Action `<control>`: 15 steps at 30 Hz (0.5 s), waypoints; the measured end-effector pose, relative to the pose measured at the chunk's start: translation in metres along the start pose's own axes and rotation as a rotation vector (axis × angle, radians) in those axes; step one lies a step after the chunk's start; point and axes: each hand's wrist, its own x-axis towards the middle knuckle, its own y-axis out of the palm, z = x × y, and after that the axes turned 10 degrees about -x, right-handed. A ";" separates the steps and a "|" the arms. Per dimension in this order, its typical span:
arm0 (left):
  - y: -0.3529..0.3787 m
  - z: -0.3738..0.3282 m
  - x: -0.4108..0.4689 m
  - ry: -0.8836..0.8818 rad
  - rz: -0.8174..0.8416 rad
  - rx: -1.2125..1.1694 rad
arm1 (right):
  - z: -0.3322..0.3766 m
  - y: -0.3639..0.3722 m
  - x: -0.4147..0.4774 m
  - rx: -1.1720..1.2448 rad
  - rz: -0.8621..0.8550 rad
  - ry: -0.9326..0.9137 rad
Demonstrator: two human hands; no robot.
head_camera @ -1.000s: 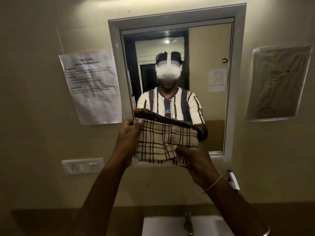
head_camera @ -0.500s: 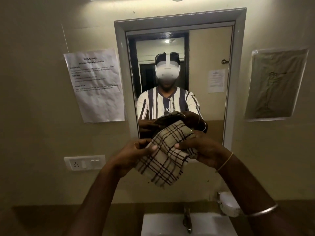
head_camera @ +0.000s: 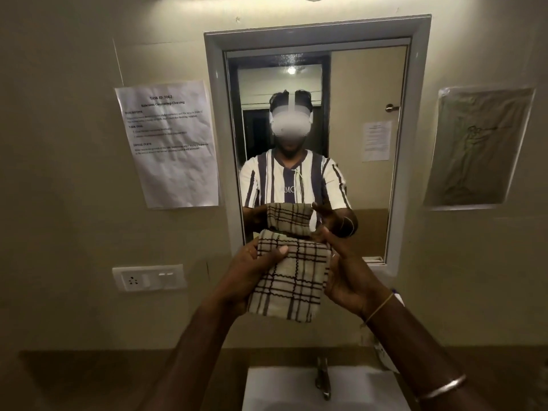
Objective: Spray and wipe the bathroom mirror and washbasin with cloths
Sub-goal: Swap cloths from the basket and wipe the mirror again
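Two hands, one checked cloth: left hand grips it, right hand touches its edge, grasp unclear, before one mirror

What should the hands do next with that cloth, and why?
Probably lay the cloth flat on the mirror and start wiping. It looks folded into a pad and is held up right in front of the glass. The left hand grips it and the right hand touches its edge. I cannot tell whether the mirror is already sprayed.

left hand, right hand, both aloft
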 end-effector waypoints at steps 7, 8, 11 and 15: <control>0.014 -0.007 0.004 0.109 -0.069 -0.023 | -0.003 0.008 -0.010 -0.025 0.106 0.011; 0.014 -0.007 0.005 0.115 -0.066 -0.022 | 0.002 0.009 -0.011 -0.049 0.101 -0.032; 0.015 -0.009 0.006 0.110 -0.057 -0.028 | 0.016 0.013 -0.009 -0.237 0.045 -0.150; 0.015 -0.016 0.005 0.109 -0.017 -0.037 | 0.029 0.016 -0.008 -0.348 0.005 -0.207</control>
